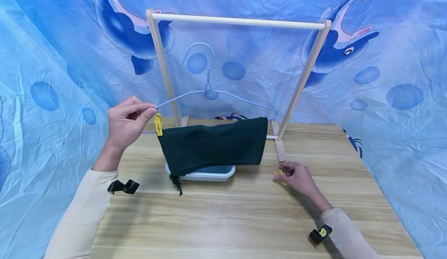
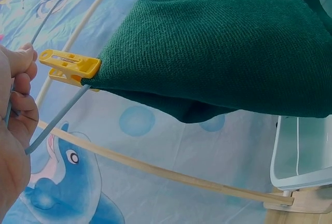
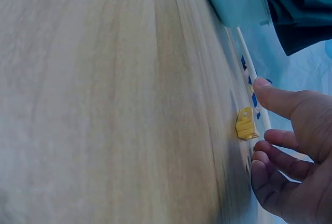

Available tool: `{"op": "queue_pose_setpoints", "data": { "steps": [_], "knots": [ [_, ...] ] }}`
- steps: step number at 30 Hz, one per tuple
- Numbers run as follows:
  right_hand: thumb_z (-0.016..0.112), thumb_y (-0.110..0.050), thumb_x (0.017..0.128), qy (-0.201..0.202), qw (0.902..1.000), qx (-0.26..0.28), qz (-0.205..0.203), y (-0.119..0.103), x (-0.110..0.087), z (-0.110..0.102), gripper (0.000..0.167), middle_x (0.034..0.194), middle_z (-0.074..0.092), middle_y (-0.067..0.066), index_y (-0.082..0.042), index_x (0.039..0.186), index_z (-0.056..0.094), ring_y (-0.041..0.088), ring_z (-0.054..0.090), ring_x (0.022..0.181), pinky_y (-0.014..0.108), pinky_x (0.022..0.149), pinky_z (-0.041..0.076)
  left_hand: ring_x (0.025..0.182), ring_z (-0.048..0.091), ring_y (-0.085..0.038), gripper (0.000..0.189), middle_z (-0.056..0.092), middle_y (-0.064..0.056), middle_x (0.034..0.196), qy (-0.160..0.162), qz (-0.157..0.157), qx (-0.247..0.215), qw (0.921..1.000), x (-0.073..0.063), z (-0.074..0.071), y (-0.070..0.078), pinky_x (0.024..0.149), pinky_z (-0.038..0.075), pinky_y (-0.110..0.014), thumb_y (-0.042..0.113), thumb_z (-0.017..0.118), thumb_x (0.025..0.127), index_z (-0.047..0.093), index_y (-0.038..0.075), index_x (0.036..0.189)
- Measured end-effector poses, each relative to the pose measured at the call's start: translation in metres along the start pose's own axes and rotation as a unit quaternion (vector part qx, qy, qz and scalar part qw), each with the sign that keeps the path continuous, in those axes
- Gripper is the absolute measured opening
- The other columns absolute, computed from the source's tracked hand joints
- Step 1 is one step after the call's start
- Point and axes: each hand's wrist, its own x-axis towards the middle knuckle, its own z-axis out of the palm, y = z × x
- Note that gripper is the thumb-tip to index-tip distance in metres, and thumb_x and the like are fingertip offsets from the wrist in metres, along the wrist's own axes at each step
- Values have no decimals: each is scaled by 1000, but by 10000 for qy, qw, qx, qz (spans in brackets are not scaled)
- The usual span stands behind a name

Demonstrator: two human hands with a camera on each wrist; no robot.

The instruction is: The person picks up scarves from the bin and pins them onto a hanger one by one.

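My left hand [image 1: 127, 121] pinches the left end of a light blue wire hanger [image 1: 241, 98], held up in front of a wooden rack. A dark green fringed cloth [image 1: 214, 144] drapes over the hanger's lower bar. One yellow clothespin [image 2: 72, 66] clamps the cloth's corner to the bar, just beside my left fingers. At the right, my right hand [image 1: 297, 176] is low over the table, thumb and fingers apart around another yellow clothespin [image 3: 246, 124]. In the right wrist view, a gap shows between the thumb and that clothespin.
A wooden rack [image 1: 241, 20] with a white top rail stands behind the hanger. Below the cloth sits a white-rimmed basin [image 1: 209, 176], partly covered from view. The wood-grained table [image 1: 223, 220] is bordered by blue dolphin-print curtains [image 1: 394, 57].
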Motion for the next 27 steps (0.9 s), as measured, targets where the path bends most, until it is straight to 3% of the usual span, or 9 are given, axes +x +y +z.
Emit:
{"op": "queue_pose_setpoints", "data": {
  "steps": [13, 21, 27],
  "knots": [
    [88, -35, 81, -47, 9996, -275, -75, -2, 0, 8, 51, 99, 68, 4, -6, 120, 73, 16, 59, 83, 30, 69, 49, 61, 41, -5, 34, 60, 1, 71, 34, -28, -9, 10000, -1, -2, 3, 54, 27, -17, 19, 82, 89, 75, -13, 84],
    [85, -24, 85, 91, 9979, -440, -461, -3, 0, 9, 39, 106, 71, 9, -5, 117, 74, 17, 61, 85, 31, 71, 50, 61, 40, -5, 37, 59, 0, 70, 71, 1, -51, 10000, 1, -3, 3, 54, 26, -16, 21, 82, 89, 74, -14, 83],
    [80, -16, 90, 65, 9969, -269, -733, -5, -1, 2, 39, 100, 67, 8, 1, 124, 70, 17, 59, 83, 30, 69, 50, 61, 40, -5, 36, 59, 0, 70, 74, -9, -44, 10000, 2, -4, 4, 54, 26, -17, 20, 82, 89, 74, -15, 84]
  ]
}}
